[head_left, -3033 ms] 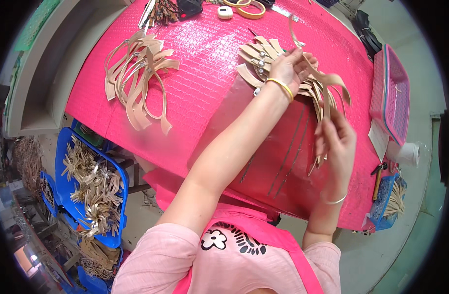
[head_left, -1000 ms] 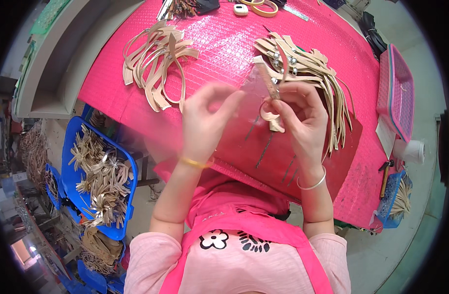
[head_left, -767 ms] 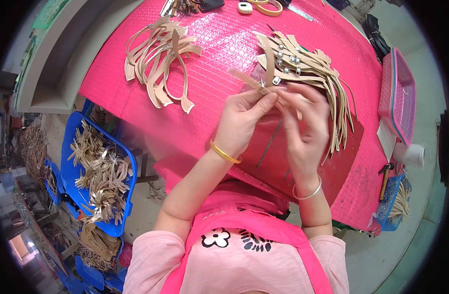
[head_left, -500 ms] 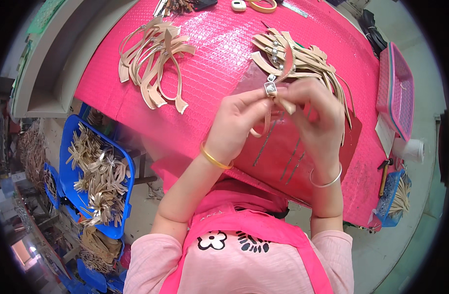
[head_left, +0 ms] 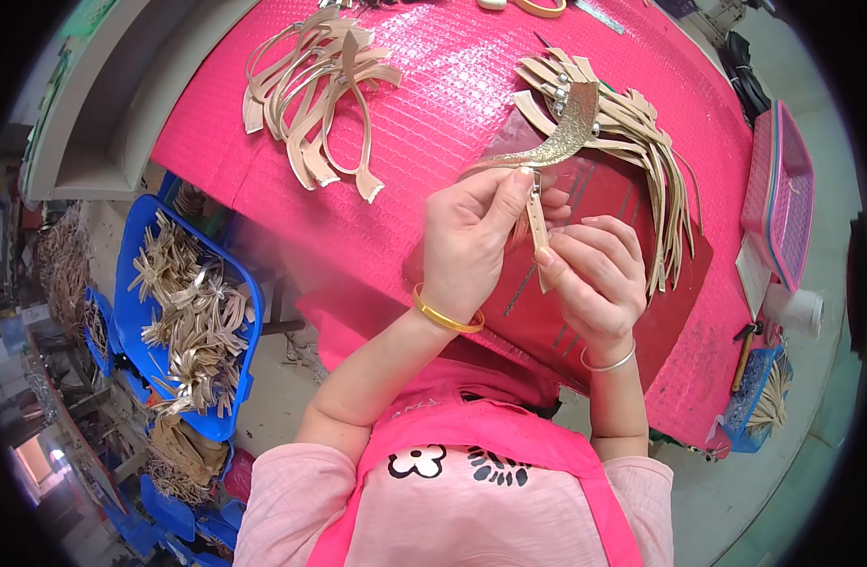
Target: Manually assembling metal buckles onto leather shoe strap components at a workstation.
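Over red sheeting (head_left: 542,312), left grip (head_left: 467,231) pinching curved glittery gold strap (head_left: 577,125), right grip (head_left: 600,282) pinching beige strip (head_left: 538,223)

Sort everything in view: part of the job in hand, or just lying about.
Job in hand:
gold strap, held in left hand and right hand
buckled straps beyond them
red sheet beneath
probably, strap pile at left

Apparently lying about:
hammer
pink basket
white roll
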A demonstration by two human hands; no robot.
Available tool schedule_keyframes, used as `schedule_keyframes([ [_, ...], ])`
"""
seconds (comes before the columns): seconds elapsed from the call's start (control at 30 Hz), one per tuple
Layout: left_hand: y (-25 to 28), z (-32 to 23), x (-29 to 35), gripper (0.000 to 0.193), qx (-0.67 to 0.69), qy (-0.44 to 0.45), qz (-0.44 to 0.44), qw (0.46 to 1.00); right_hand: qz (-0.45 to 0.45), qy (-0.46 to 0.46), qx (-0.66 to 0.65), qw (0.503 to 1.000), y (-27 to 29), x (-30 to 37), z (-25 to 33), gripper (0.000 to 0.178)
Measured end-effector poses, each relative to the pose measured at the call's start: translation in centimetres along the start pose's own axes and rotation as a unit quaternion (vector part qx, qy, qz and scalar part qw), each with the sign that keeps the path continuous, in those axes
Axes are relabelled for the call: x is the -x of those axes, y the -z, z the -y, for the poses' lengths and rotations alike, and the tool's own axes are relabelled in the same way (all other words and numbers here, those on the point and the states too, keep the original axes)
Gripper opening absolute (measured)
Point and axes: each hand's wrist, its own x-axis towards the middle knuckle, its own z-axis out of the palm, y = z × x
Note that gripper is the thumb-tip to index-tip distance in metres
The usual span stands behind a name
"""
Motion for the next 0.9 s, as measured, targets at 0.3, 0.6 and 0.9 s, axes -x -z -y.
schedule_keyframes([
  [0.3, 1.3, -0.5, 0.6, 0.024, -0.175, -0.086, 0.043, 0.980, -0.064, -0.101, -0.109, 0.987, -1.1, -0.4, 0.1, 0.022],
  [0.6, 1.5, -1.4, 1.0, 0.023, -0.199, -0.083, 0.049, 0.975, -0.052, -0.009, -0.075, 0.996, -0.8, -0.3, -0.6, 0.019],
  [0.9, 1.4, -1.3, 1.1, 0.017, -0.354, -0.139, 0.064, 0.923, -0.079, -0.486, -0.342, 0.800, -0.9, -2.9, 0.4, 0.004],
])
